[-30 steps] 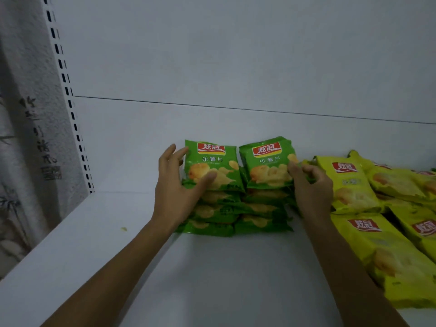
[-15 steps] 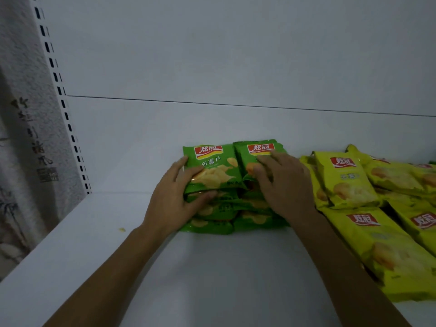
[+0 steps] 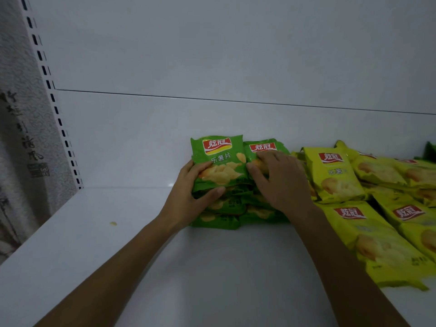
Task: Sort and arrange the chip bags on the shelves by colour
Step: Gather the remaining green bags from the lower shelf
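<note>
Two side-by-side stacks of green chip bags (image 3: pixel 220 161) lie on the white shelf (image 3: pixel 99 244) against its back panel. My left hand (image 3: pixel 188 199) grips the left stack from its left side, thumb across the front of the bags. My right hand (image 3: pixel 280 182) lies flat on top of the right green stack (image 3: pixel 266 147), pressing it down and covering most of it. Directly to the right, yellow chip bags (image 3: pixel 335 173) lie in overlapping rows that run off the right edge.
A perforated shelf upright (image 3: pixel 54 100) stands at the left, with a grey wall hanging bearing dark writing beyond it. A small yellow crumb (image 3: pixel 113 223) lies on the shelf left of the bags. A dark green bag corner (image 3: pixel 430 151) shows at far right.
My right hand moved left from the edge of the right green stack onto its top. My left hand closed further around the left stack, and the two stacks were pushed closer together.
</note>
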